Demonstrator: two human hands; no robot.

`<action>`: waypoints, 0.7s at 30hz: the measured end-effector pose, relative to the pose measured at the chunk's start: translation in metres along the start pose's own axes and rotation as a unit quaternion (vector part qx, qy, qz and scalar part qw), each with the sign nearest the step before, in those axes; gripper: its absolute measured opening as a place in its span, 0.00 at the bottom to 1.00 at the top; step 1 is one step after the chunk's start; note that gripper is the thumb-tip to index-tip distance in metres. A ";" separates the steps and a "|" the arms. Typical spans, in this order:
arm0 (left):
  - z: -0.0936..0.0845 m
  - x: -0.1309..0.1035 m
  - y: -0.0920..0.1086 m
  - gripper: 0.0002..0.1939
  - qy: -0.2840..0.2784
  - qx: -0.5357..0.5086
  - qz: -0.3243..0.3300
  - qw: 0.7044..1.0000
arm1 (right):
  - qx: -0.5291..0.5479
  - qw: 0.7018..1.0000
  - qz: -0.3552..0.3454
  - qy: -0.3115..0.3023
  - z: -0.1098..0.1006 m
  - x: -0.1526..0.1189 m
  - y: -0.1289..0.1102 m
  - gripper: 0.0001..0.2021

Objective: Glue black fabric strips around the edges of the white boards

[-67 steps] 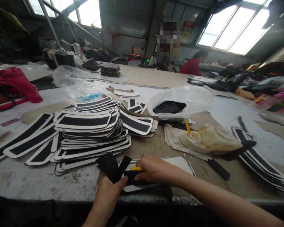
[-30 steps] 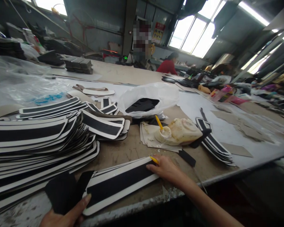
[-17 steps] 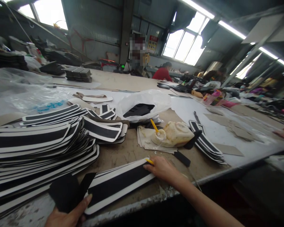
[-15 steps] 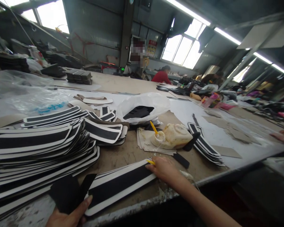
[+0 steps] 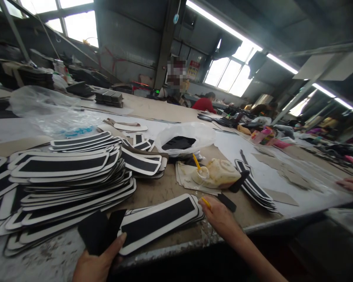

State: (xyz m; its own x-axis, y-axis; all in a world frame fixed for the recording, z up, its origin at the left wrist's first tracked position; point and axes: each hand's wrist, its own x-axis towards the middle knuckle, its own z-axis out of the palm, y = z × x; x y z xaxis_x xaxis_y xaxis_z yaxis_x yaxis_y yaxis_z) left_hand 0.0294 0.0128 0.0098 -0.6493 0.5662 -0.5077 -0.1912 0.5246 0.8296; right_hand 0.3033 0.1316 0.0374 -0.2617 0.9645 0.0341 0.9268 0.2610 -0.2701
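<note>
My left hand (image 5: 101, 258) is closed on black pieces (image 5: 95, 232) at the front edge, its thumb beside the lower left corner of a small stack of white-bordered black panels (image 5: 159, 223). Closed round a yellow tool (image 5: 206, 202), my right hand (image 5: 219, 215) is at the right end of that stack. Behind it, a stained plastic container (image 5: 223, 173) lies on its side on pale sheets (image 5: 184, 178), with another yellow stick (image 5: 196, 161) in its opening. A tall pile of similar panels (image 5: 67, 164) fills the left side.
A clear bag (image 5: 188, 135) with black material stands behind the container. More panels (image 5: 257, 188) and grey-brown sheets (image 5: 294, 172) lie to the right. Another person's hand (image 5: 351, 184) shows at the right edge. A person in red (image 5: 204, 103) is at the back.
My right hand has shifted right and down, off the panel's end to just beside it. The top panel's right end is now uncovered. The view has turned slightly left.
</note>
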 end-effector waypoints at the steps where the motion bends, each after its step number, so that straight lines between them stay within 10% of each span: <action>1: 0.000 -0.003 0.000 0.18 0.000 -0.024 -0.015 1.000 | 0.004 1.000 -0.007 -0.003 0.003 0.000 0.000 0.14; 14: -0.013 -0.001 -0.020 0.19 0.009 -0.025 0.046 0.999 | 0.113 0.993 0.002 -0.037 0.006 0.004 -0.016 0.13; 21: -0.021 0.009 0.000 0.19 -0.023 -0.046 -0.039 0.998 | 0.378 0.915 0.073 -0.122 -0.009 0.003 -0.011 0.17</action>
State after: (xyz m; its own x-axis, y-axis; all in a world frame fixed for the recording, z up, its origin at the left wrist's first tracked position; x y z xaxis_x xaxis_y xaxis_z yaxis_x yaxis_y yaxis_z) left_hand 0.0086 0.0043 0.0097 -0.5956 0.5552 -0.5805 -0.3091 0.5086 0.8036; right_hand 0.2942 0.1319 0.0488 -0.2878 0.9253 -0.2470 0.5296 -0.0611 -0.8460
